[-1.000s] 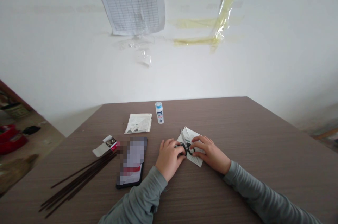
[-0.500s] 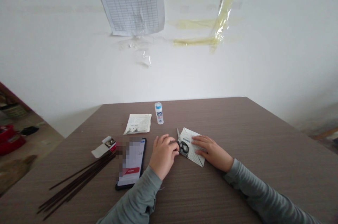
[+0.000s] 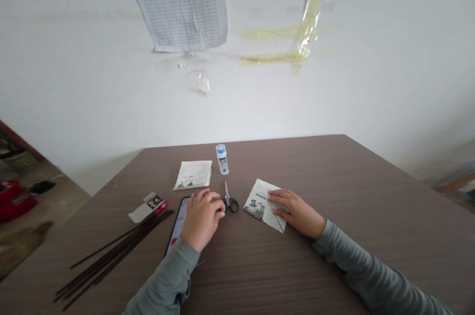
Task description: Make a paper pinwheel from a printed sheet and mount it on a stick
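My left hand (image 3: 202, 218) is low over the table, partly covering the phone (image 3: 180, 221). Its fingertips are closed at one handle loop of the small black-handled scissors (image 3: 232, 203), which lie with blades pointing away from me; that loop is mostly hidden by the fingers. My right hand (image 3: 299, 211) rests flat on the right part of a folded piece of newspaper (image 3: 260, 201), fingers stretched out. The scissors are to the left of this paper, apart from it. Printed text and a grey picture show on the paper.
Behind stand a blue-capped glue bottle (image 3: 222, 159) and another folded newspaper piece (image 3: 193, 175). Left of the phone, an opened small box (image 3: 154, 203) lies by several thin dark sticks (image 3: 115, 253). A white wall (image 3: 237, 112) borders the table's (image 3: 334, 171) far edge.
My left hand has moved left with the scissors, off the folded newspaper and onto the bare table, and now covers part of the phone. My right hand has stayed on the paper.
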Demonstrator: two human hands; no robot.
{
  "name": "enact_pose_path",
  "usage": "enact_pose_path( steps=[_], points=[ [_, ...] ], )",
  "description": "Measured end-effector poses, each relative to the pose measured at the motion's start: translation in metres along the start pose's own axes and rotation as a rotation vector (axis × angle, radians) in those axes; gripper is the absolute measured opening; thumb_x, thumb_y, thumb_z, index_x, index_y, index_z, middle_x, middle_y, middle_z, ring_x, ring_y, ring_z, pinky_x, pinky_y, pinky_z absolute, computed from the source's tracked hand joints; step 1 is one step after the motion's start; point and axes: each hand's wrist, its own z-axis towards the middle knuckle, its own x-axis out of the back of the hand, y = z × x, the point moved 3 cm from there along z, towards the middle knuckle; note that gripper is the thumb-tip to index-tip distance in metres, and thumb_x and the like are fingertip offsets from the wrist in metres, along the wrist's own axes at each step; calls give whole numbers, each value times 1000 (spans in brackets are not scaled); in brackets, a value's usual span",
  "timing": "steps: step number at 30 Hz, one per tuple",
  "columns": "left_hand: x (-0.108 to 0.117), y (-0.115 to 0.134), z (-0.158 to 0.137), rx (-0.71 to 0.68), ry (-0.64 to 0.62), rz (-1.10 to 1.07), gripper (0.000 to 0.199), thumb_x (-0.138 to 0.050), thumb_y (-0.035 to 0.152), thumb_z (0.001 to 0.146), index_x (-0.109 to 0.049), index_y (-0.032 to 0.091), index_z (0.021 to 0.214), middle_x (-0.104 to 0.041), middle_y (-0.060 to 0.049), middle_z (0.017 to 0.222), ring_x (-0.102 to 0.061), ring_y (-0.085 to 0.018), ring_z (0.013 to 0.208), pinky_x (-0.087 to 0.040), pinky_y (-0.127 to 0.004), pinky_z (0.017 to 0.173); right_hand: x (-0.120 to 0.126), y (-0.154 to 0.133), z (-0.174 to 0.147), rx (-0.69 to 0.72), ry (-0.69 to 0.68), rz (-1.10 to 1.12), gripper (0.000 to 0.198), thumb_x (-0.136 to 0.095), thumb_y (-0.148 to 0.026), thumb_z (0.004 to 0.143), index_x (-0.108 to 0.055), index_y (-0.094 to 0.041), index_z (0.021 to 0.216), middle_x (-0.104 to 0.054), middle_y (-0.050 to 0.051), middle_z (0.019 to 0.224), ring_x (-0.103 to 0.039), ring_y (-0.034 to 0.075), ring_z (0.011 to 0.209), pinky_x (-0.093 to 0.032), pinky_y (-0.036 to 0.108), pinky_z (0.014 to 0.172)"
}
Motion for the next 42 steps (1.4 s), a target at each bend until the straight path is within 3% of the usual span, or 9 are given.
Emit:
enact_pose_path(
  steps=[7,13,20,25,29,33,37,42],
  points=[
    [13,-19,17,10,45,61,28,-85,15,105,-100,38,100,-95,-5,156,-73,-45,164,-52,-70,145,-1,1,-1,3,8,-20,40,-90,-29,118,-96,-33,157,-86,16,177,-79,41,170,-61,66,148],
    [24,-22,48,43,-11,118,25,-83,17,106,-99,35,97,-94,-6,158,-71,-45,165,-51,-71,145,-1,0,-3,4,0,-16,41,-87,-27,118,-95,-32,159,-86,16,178,-78,41,170,-60,67,148],
    [24,-38,74,115,-21,130,14,-92,24,100,-94,34,90,-95,-3,145,-71,-41,154,-55,-62,139,-2,1,-3,11,12,-22,39,-88,-29,118,-96,-33,155,-87,15,176,-80,40,168,-62,65,146],
    [22,-43,85,112,-38,111,11,-96,22,95,-93,29,87,-91,-12,154,-70,-49,158,-56,-74,138,-3,2,-4,2,-3,-11,40,-84,-31,119,-95,-34,158,-86,14,178,-78,40,170,-61,66,147],
    [19,-43,88,119,-56,106,16,-96,16,96,-92,27,85,-88,-13,165,-65,-52,168,-49,-87,143,-2,0,-5,1,-11,-12,41,-84,-28,119,-95,-31,158,-85,16,179,-77,41,171,-60,67,147],
    [16,-44,85,119,-68,107,18,-92,10,101,-93,25,90,-85,-13,172,-61,-52,174,-44,-91,146,-1,-1,-4,-4,-9,-11,41,-84,-28,119,-95,-31,158,-85,17,179,-77,41,171,-59,68,148],
    [19,-43,80,111,-38,114,19,-86,6,106,-94,23,101,-84,-12,175,-62,-50,175,-43,-85,149,-1,-1,-4,-15,-19,-13,41,-84,-30,119,-95,-32,158,-85,16,180,-76,40,172,-58,66,149],
    [20,-25,65,56,-16,97,16,-88,19,111,-97,32,115,-88,-10,167,-73,-44,169,-53,-70,149,-1,-1,-3,-13,-13,-2,42,-85,-30,119,-94,-33,160,-85,15,180,-76,41,172,-59,67,147]
  ],
)
